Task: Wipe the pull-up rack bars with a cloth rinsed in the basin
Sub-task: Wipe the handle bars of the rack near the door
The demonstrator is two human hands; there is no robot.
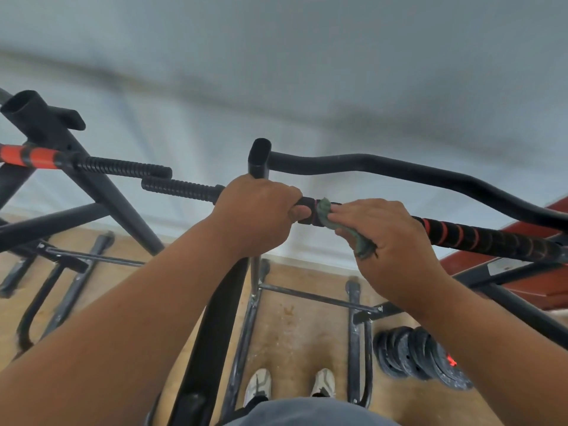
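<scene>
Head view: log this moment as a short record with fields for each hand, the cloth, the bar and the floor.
left hand: left hand grips the bar, fingers curled round it
right hand: right hand presses the cloth against the bar
cloth: green cloth, bunched, partly hidden under the hand
bar: black bar with orange spiral grip right of the hands
floor: weight plates stacked lower right; shoes below
basin: not in view

Stack of black round weight plates (422, 359) lying on worn tan floor (295, 327), low right. Pair of pale sneakers (290, 385) at bottom centre. Red padded bench (534, 272) at right edge. Pale blue-grey wall (276, 72) behind.
</scene>
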